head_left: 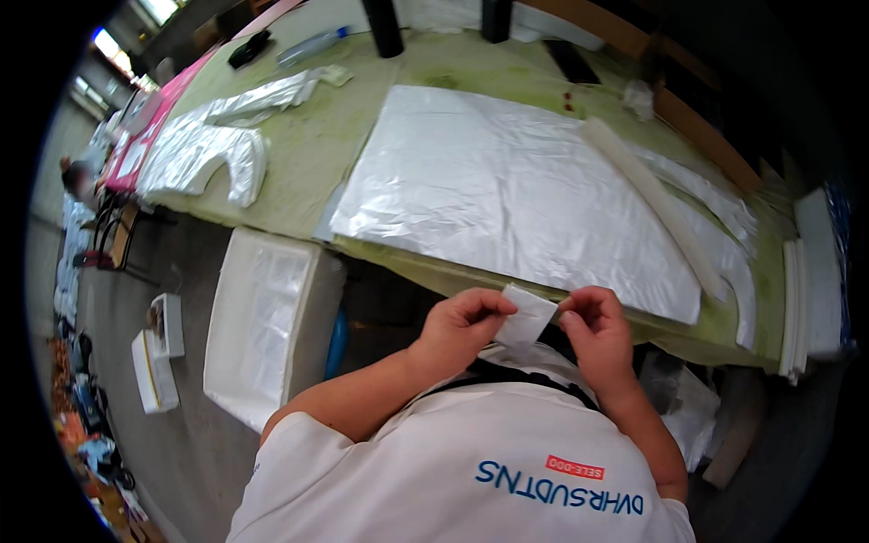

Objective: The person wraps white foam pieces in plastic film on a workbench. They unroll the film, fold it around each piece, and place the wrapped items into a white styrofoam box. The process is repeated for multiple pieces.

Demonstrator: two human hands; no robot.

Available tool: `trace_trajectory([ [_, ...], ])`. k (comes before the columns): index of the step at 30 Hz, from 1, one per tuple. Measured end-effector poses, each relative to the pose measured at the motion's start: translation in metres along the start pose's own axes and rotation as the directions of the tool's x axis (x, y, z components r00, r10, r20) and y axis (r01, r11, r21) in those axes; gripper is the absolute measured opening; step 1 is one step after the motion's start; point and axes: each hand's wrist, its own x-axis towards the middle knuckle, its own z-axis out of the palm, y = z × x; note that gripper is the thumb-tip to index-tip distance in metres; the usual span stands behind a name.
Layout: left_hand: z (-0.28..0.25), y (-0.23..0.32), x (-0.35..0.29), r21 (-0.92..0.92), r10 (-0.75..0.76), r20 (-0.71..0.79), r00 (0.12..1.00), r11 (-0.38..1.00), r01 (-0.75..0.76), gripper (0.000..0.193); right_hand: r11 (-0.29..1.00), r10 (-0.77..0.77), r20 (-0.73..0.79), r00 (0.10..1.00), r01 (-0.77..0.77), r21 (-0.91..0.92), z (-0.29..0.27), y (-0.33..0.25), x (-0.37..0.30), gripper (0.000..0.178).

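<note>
Pinching the small white piece (532, 315) by its upper-left corner, the left hand (463, 328) gives me the one grip I can trust from this distance. The right hand (599, 330) has its thumb and forefinger drawn together at the opposite edge, but I can't make out whether they touch the piece or stop just beside it. If that side is free, I judge a tug or a draught could fold the thin material over itself, since only one corner would be held.

The piece hangs in front of the shirt (434, 443), just off the near edge of the counter (299, 172). Should the left pinch slip, I'd expect it to fall toward the lap or floor rather than onto the silvery sheet (507, 195). Leaning forward could cause trouble too: the sheet lies near that edge, where a forearm might crease or drag it.
</note>
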Motion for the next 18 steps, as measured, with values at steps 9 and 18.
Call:
trace_trajectory([
  [9, -0.275, 0.061, -0.041, 0.331, 0.428, -0.752, 0.502, 0.903, -0.275, 0.023, 0.996, 0.094, 0.061, 0.994, -0.094, -0.002, -0.007, 0.011, -0.006, 0.02],
  [18, -0.404, 0.013, -0.065, 0.432, 0.189, -0.832, 0.522, 0.811, 0.395, 0.026, 0.991, 0.13, 0.109, 0.986, -0.125, -0.048, 0.004, 0.013, 0.0, 0.015],
])
